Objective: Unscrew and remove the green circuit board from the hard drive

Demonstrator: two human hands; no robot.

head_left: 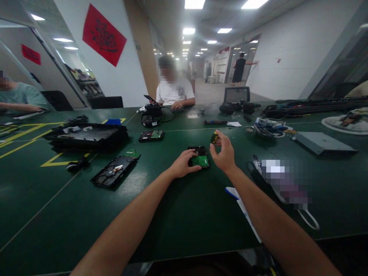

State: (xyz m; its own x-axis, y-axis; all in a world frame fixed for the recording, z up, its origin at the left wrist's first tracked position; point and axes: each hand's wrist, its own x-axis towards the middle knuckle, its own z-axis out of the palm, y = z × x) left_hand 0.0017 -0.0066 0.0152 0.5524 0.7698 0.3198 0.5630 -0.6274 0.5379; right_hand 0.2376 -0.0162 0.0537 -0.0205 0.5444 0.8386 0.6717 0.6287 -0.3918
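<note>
A small hard drive [201, 161] with a green circuit board facing up lies on the green table in front of me. My left hand [184, 163] grips it from the left side, thumb at the near edge and fingers at the far edge. Just right of the drive, my right hand [224, 152] is raised and closed around a screwdriver [214, 137] with a yellow and black handle. The screwdriver's shaft and tip cannot be made out. Farther back to the left lies another drive-like unit [151, 135] with a green board.
Left are an opened black casing [116, 168] and stacked black trays [86, 134]. Right are a pixelated phone-like object [283, 182], a grey metal box [324, 142] and a bowl of cables [270, 128]. A dark tool [215, 122] lies ahead. A person [175, 90] sits across the table.
</note>
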